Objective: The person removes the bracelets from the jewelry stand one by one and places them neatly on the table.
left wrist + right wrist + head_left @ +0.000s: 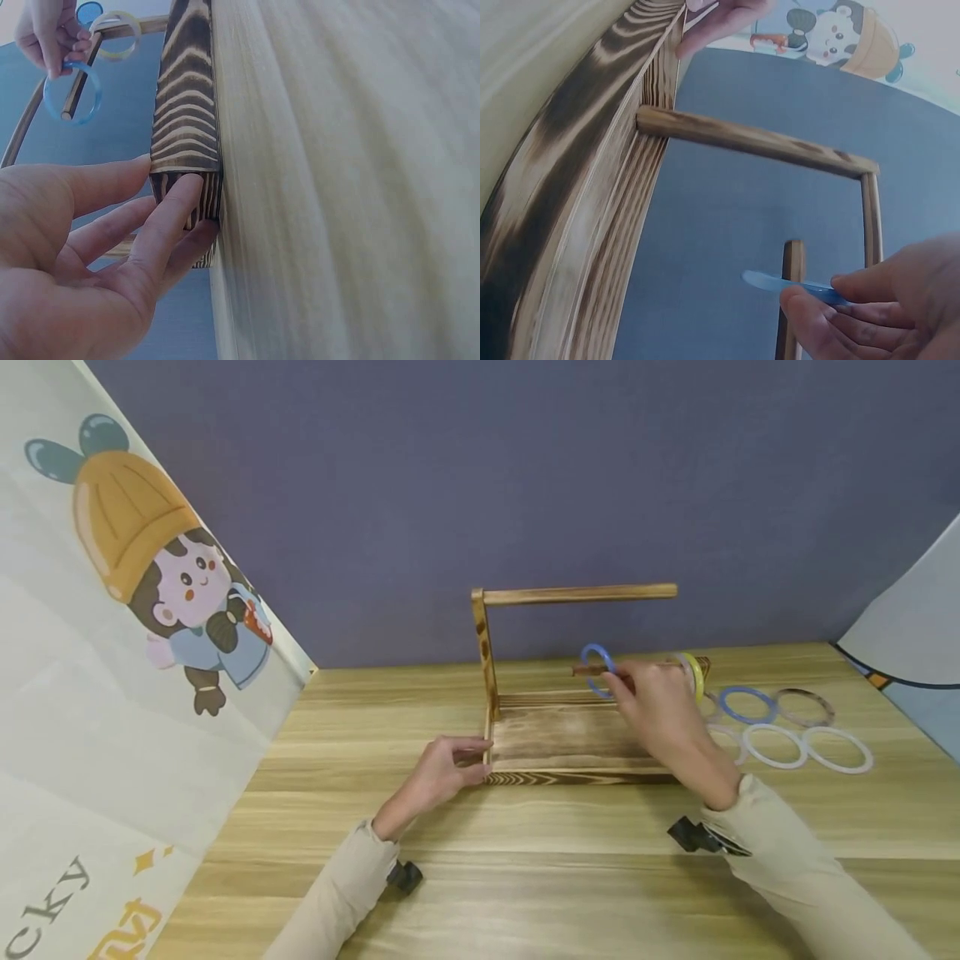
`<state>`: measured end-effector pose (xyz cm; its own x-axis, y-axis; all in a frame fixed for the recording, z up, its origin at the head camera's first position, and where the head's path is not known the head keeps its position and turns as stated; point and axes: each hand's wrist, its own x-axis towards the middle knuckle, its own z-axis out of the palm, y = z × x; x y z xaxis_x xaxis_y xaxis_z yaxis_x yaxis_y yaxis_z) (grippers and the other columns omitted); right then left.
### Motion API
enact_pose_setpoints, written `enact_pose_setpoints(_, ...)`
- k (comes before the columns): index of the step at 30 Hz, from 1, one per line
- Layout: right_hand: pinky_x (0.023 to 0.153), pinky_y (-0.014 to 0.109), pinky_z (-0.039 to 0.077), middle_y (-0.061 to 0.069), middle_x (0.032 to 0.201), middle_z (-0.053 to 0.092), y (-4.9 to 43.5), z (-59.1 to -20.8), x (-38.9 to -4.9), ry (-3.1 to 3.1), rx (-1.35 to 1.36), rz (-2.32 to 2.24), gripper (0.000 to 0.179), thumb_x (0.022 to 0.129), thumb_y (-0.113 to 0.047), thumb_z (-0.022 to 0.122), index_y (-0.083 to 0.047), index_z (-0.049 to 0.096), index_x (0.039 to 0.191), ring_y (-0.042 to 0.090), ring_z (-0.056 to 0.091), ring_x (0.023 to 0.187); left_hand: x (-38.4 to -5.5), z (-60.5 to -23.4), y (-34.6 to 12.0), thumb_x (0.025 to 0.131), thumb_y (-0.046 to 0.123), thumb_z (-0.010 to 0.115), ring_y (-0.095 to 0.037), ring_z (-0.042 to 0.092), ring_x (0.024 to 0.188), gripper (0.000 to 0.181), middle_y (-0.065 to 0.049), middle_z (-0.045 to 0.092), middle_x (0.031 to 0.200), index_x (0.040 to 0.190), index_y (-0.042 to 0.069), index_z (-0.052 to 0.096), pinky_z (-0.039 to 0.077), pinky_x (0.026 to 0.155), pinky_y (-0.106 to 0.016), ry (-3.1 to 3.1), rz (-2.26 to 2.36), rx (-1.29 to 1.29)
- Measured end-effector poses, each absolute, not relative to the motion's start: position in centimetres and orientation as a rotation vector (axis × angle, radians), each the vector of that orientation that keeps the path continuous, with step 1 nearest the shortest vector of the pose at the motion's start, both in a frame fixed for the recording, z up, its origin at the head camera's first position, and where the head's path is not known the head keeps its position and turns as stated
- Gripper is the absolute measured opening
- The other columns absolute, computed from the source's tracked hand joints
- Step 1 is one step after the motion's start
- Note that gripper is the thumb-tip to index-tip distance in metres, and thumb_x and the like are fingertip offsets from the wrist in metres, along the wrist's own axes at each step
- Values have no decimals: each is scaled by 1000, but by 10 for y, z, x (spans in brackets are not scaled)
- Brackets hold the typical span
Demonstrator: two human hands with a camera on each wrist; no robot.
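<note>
A wooden rack has a tray-like base (562, 735), an upper rod (581, 594) on a left upright and a lower rod (793, 259) pointing left. My right hand (667, 710) pinches a translucent blue bangle (46, 97) between thumb and fingers. The bangle encircles the lower rod near its free tip. Farther along that rod hangs a yellow bangle (699, 681) beside a paler one, partly behind the right hand. At the base's left end, my left hand (442, 768) rests its thumb and extended fingertips against the end piece.
On the table (525, 877) right of the rack lie a blue bangle (748, 718), a brownish bangle (804, 691), two white bangles (776, 767) and pale pinkish ones partly hidden by the right hand. A grey-blue panel (450, 485) stands behind; a cartoon-printed sheet (75, 693) borders the left.
</note>
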<state>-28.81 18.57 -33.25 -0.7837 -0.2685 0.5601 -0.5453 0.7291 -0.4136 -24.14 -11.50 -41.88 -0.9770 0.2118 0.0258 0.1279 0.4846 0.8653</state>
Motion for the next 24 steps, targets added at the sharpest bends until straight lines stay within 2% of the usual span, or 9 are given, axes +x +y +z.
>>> enact_pose_setpoints(6,38,25,33,8,64,61,171,-329,-284,-2509,641,818,22,99,-13,62,6,72,96,13,43,45,-242,-418,-114,88,4,74,-34,62,118,40,-18,57,140,126,-2,65,56,94,-30,2632,1523,308)
enact_pose_setpoints(16,41,26,32,3,60,55,164,-330,-275,-2388,723,795,16,98,-11,64,0,71,90,12,40,45,-241,-417,-114,88,3,73,-35,62,119,40,-19,56,140,126,-3,64,56,96,-32,2627,1529,298)
enact_pose_setpoints(21,40,23,32,1,60,52,177,-326,-266,-2381,749,845,14,99,-8,62,1,71,93,10,37,45,-242,-418,-114,89,4,73,-35,61,119,40,-19,56,140,127,-3,64,55,97,-32,2630,1515,306)
enact_pose_setpoints(24,41,23,36,2,65,59,188,-327,-261,-2375,741,835,12,97,-5,62,3,71,99,9,42,47,-242,-418,-114,89,6,73,-35,61,120,40,-18,56,140,127,-2,64,55,97,-32,2632,1507,311)
